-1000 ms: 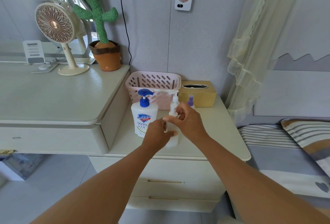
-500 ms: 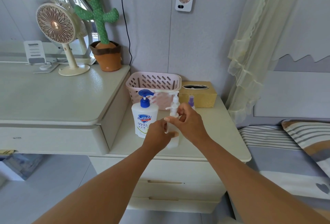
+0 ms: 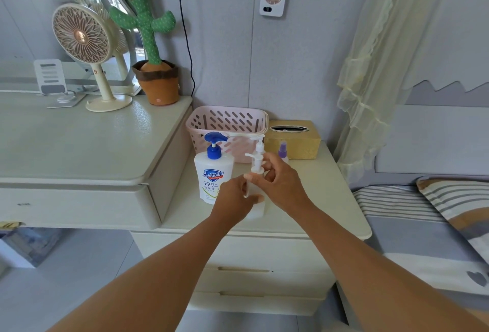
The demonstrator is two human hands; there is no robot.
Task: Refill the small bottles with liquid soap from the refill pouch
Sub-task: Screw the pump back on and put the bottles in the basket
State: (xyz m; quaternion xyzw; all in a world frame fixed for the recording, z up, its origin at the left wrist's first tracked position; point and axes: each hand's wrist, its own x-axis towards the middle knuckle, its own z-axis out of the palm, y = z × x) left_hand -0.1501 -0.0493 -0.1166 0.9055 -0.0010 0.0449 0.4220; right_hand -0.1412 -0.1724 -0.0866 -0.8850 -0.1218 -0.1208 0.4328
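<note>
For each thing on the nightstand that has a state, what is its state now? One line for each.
small pump bottle: upright, pump on top, held by both hands
left hand: grips the bottle body
right hand: pinches the pump collar
rear pump bottle: upright, mostly hidden
Safeguard bottle: upright, pump fitted
purple spray bottle: upright, spray top on
pink basket: upright, contents hidden
drawers: closed
</note>
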